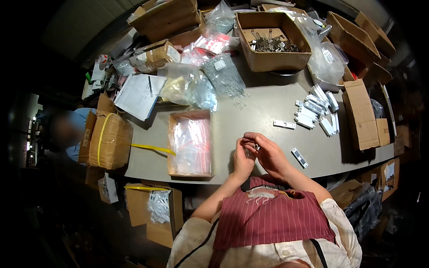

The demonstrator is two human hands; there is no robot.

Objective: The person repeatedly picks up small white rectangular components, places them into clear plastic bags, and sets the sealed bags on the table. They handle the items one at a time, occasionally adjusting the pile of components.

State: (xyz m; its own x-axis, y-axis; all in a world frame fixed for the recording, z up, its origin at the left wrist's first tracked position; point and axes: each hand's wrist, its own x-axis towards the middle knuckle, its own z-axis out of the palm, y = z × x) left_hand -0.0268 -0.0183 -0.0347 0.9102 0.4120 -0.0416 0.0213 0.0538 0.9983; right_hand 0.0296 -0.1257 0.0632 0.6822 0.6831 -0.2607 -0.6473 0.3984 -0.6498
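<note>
Our hands meet above table (250, 120), near its front edge: left hand (243, 161) curled, right hand (273, 156) cupped against it, fingers bent. Small metal piece (257, 146) sits between them, mostly hidden; we cannot tell which hand grips it. Best we pinch lightly, turn piece with fingertips, stay over table rather than apron (272, 219). Loose white bar (284, 124) lies to our right, apart from hands.

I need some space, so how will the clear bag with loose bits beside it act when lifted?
The bag is probably floppy, since its thin plastic wrinkles. It's likely heavy for its size, looking full of small metal-like bits. It may spill, as loose pieces lie on the table beside it.
</note>
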